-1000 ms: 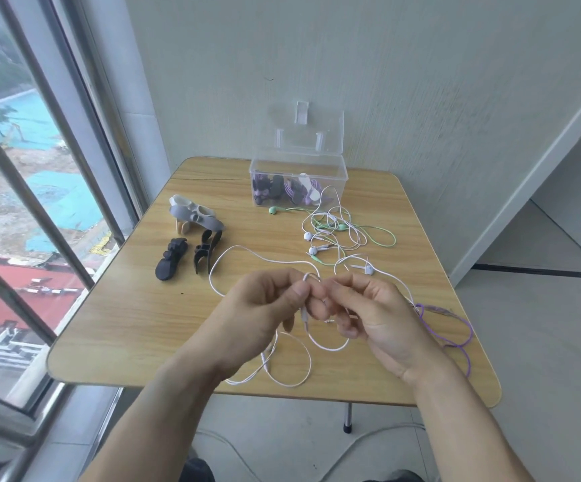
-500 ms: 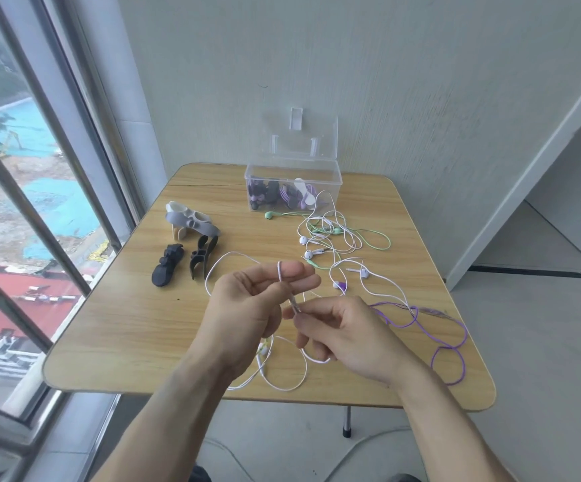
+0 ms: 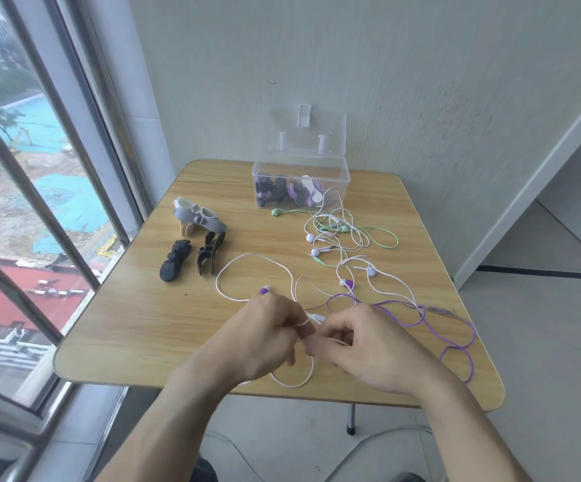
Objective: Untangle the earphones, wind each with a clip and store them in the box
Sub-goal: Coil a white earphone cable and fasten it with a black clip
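Observation:
My left hand (image 3: 264, 337) and my right hand (image 3: 369, 349) meet low over the front of the wooden table (image 3: 125, 325). Both pinch the white earphone cable (image 3: 247, 259), which wraps around a left fingertip and loops away to the left and below my hands. A purple earphone cable (image 3: 456, 342) trails to the right, with one purple bud (image 3: 264, 290) just beyond my left hand. A tangle of white and green earphones (image 3: 337, 234) lies mid-table. The clear box (image 3: 301, 184) stands open at the back with wound earphones inside.
Winding clips lie at the table's left: a grey one (image 3: 198, 217) and two black ones (image 3: 176, 260) (image 3: 210, 252). A window runs along the left side and a wall stands behind the table. The table's front edge is just below my hands.
My hands have dropped lower and closer to the front edge, still working the white cable. The purple cable now lies spread further across the table's right side.

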The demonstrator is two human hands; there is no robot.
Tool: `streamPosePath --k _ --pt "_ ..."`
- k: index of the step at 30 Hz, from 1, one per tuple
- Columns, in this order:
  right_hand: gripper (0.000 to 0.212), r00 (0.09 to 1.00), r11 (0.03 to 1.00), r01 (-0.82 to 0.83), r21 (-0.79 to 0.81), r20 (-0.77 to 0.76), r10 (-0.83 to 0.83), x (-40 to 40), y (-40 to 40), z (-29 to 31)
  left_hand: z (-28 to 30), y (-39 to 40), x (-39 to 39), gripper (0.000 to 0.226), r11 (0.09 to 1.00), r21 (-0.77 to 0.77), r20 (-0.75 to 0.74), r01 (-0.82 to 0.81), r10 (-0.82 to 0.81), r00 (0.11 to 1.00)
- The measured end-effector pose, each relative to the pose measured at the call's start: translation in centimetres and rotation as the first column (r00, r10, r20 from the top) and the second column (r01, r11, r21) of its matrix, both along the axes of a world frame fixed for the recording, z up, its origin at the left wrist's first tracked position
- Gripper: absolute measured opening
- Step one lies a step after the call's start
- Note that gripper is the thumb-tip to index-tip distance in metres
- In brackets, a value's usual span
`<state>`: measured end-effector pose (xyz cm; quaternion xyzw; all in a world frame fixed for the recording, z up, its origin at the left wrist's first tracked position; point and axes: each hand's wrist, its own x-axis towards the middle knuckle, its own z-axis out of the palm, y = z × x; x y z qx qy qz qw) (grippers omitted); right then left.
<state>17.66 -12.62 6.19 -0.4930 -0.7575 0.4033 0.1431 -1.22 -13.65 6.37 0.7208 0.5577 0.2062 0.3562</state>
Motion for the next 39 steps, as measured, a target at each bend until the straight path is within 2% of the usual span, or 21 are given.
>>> streamPosePath --k 2,5,8,11,17,24,28,34,39 --pt "0.029 0.997 0.998 0.059 0.020 -0.048 -0.058 0.7 0.4 0.1 0.3 0.0 -0.4 0.029 0.993 -0.115 0.050 -0.031 0.037 0.998" --pt "0.033 0.965 0.995 0.096 0.020 -0.248 -0.088 1.4 1.0 0.1 0.8 -0.1 -0.7 0.029 0.981 -0.181 0.192 -0.065 0.100 0.976" --pt "0.033 0.898 0.993 0.121 0.016 -0.428 -0.102 1.1 1.2 0.0 1.2 -0.2 -0.4 0.028 0.974 -0.226 0.368 0.003 0.083 0.926" --pt "0.027 0.837 0.992 0.122 -0.020 -0.535 -0.114 0.2 1.0 0.1 1.3 -0.3 0.0 0.035 0.960 -0.272 0.490 0.071 0.074 0.868" --pt "0.033 0.835 0.989 0.115 -0.089 -0.531 -0.145 -1.4 0.6 -0.1 1.5 -0.2 -0.4 0.040 0.972 -0.219 0.610 0.089 0.065 0.790" --pt "0.036 0.752 0.958 0.211 -0.195 -0.593 -0.287 -2.3 0.5 -0.3 1.0 -0.1 -0.5 0.041 0.974 -0.221 0.569 0.051 0.086 0.817" --pt "0.035 0.780 0.967 0.214 -0.140 -0.572 -0.255 -2.3 0.7 -0.5 1.0 -0.1 -0.6 0.027 0.940 -0.327 0.670 0.099 0.156 0.726" --pt "0.034 0.794 0.968 0.203 -0.149 -0.554 -0.251 -1.6 0.6 0.3 0.8 0.1 -0.8 0.026 0.905 -0.382 0.732 0.187 0.173 0.659" --pt "0.028 0.769 0.953 0.236 -0.192 -0.563 -0.304 -1.4 0.9 -0.1 1.6 0.1 -0.6 0.026 0.955 -0.282 0.861 0.091 0.210 0.463"
